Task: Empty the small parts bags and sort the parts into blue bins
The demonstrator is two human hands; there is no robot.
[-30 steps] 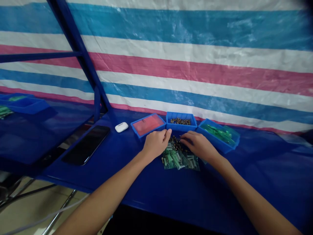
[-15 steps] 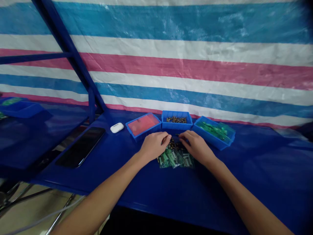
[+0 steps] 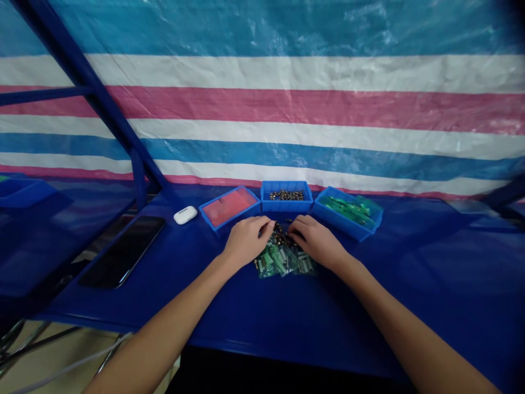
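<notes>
A person's left hand (image 3: 246, 241) and right hand (image 3: 314, 239) are held close together, but apart, over a smooth, dark-blue tabletop (image 3: 287, 317). By the left hand, the fingers are curled inward and the thumb is laid along them; whether anything is gripped cannot be told. By the right hand, the fingers are bent downward at the edge of a loose heap of small brass-and-dark metal pieces (image 3: 281, 236); whether one is pinched is hidden by the fingers. The heap is lodged between the two hands. In front of it, on the person's side, flat packets of clear, crinkled plastic (image 3: 283, 260) are spread, by which slender green and whitish pieces are enclosed.

Beyond the hands, three rectangular blue plastic bins are arranged in a shallow arc. The left bin (image 3: 251, 209) is filled with a flat, pinkish-red, film-like material (image 3: 229, 205). In the middle bin (image 3: 286, 206), small brass-toned metal parts (image 3: 287, 195) are scattered. In the right bin (image 3: 336, 223), long, glossy green pieces (image 3: 348, 209) are piled. Farther left, a rounded, glossy white case (image 3: 185, 215) and a slim black phone (image 3: 123, 251) are laid on the tabletop. Behind everything, a creased, shiny woven sheet (image 3: 287, 104) striped blue, white and pink is hung.
</notes>
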